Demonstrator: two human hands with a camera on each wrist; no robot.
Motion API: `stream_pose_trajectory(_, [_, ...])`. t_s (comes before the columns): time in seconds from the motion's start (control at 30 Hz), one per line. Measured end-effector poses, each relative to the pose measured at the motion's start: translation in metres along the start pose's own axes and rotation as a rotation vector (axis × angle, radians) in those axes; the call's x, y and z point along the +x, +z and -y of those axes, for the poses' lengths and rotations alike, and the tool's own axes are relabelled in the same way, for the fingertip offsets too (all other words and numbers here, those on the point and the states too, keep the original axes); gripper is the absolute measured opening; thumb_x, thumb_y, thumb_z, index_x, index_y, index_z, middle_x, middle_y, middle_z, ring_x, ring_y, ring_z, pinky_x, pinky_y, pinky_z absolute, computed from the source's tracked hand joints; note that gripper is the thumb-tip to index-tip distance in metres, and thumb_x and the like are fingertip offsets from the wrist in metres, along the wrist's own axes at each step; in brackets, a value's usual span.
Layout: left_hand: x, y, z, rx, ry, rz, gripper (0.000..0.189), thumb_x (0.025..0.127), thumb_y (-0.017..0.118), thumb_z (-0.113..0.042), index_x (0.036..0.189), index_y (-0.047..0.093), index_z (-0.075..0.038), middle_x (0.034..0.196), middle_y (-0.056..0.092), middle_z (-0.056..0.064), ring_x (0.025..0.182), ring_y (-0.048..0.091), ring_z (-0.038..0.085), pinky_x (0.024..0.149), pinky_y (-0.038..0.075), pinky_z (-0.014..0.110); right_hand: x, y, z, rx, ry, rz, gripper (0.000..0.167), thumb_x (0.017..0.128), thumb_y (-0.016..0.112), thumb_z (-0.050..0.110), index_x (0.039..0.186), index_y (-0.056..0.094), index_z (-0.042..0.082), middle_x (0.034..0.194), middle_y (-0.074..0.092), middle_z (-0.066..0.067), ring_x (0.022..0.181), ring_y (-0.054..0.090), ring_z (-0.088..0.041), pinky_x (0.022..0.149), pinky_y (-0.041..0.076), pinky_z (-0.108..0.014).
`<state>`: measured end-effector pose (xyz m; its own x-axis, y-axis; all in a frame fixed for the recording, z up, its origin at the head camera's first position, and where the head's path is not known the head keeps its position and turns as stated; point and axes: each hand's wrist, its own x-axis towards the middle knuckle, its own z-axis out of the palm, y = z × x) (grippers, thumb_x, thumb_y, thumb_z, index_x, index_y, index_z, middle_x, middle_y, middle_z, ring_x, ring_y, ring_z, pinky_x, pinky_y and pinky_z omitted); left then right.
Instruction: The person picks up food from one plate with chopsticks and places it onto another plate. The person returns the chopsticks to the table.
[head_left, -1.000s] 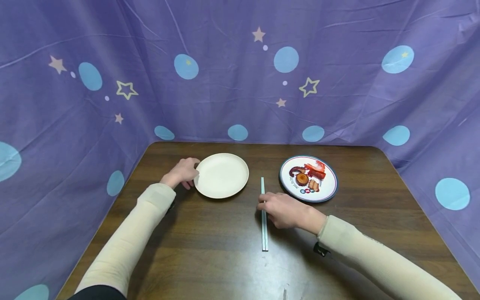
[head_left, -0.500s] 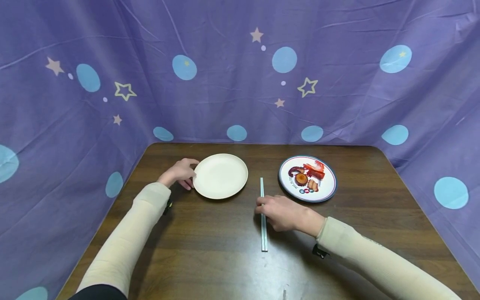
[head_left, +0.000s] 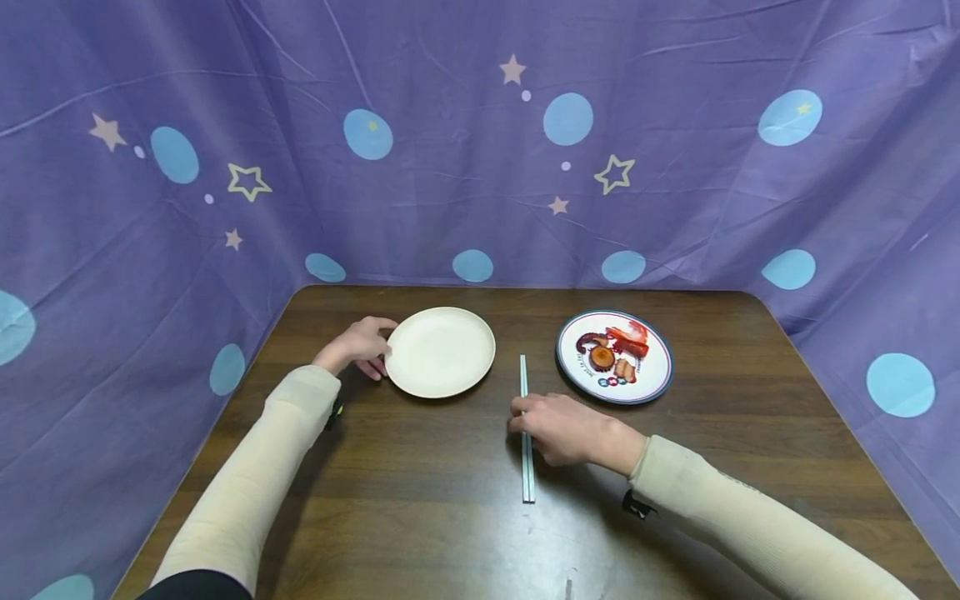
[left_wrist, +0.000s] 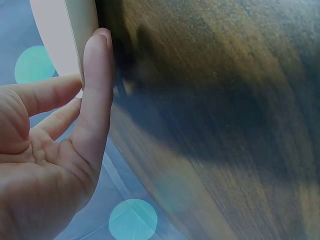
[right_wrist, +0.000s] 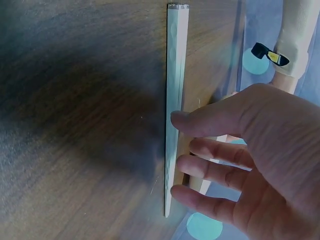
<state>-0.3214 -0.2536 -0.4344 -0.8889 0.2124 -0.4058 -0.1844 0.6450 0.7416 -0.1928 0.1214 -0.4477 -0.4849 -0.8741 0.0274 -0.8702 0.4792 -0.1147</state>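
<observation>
In the head view a plain cream plate [head_left: 440,352] lies on the wooden table, my left hand [head_left: 362,343] at its left rim. My left fingers [left_wrist: 97,70] are fairly straight and spread, their tips right at the plate's edge [left_wrist: 89,35]. Further right, a pair of pale blue-green chopsticks [head_left: 528,475] lies flat, pointing away from me. Over their middle is my right hand [head_left: 566,427], its fingers loosely bent. From the right wrist, my thumb tip overlaps the side of the chopsticks [right_wrist: 176,65], with the other right fingertips [right_wrist: 181,162] close beside them.
A white plate with a blue rim [head_left: 656,383] stands at the back right. Printed on it or lying in it are pieces of food [head_left: 602,358], an octopus tentacle shape among them. Behind the wooden table [head_left: 427,517] hangs a purple curtain [head_left: 450,208] with stars and blue dots.
The head view has shifted slightly. My right hand has drawn a little toward me along the chopsticks. Left hand, plates and chopsticks stay in place.
</observation>
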Motion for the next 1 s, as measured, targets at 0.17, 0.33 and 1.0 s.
stream_pose_trajectory(0.17, [-0.001, 0.001, -0.001, 0.012, 0.001, -0.006, 0.067, 0.098, 0.051, 0.01, 0.161, 0.031, 0.005, 0.102, 0.065, 0.029, 0.065, 0.073, 0.029, 0.06, 0.069, 0.043, 0.001, 0.001, 0.001, -0.004, 0.0, 0.005, 0.025, 0.079, 0.079, -0.002, 0.098, 0.076, 0.014, 0.093, 0.055, 0.003, 0.081, 0.059, -0.017, 0.064, 0.059, -0.035])
stream_pose_trajectory(0.33, [-0.002, 0.002, -0.002, 0.015, 0.003, -0.009, 0.067, 0.097, 0.051, 0.011, 0.16, 0.032, 0.005, 0.098, 0.066, 0.028, 0.063, 0.073, 0.028, 0.059, 0.069, 0.043, 0.002, 0.003, 0.002, -0.004, -0.005, 0.024, 0.024, 0.079, 0.079, -0.001, 0.096, 0.075, 0.014, 0.094, 0.054, 0.003, 0.083, 0.059, -0.017, 0.066, 0.059, -0.035])
stream_pose_trajectory(1.0, [-0.005, 0.001, -0.003, 0.002, 0.006, -0.011, 0.068, 0.095, 0.05, 0.012, 0.16, 0.031, 0.006, 0.101, 0.065, 0.029, 0.065, 0.073, 0.03, 0.06, 0.069, 0.043, 0.018, 0.008, 0.016, -0.067, -0.052, 0.04, 0.018, 0.081, 0.077, 0.005, 0.093, 0.073, 0.017, 0.092, 0.055, 0.003, 0.088, 0.062, -0.018, 0.071, 0.061, -0.038])
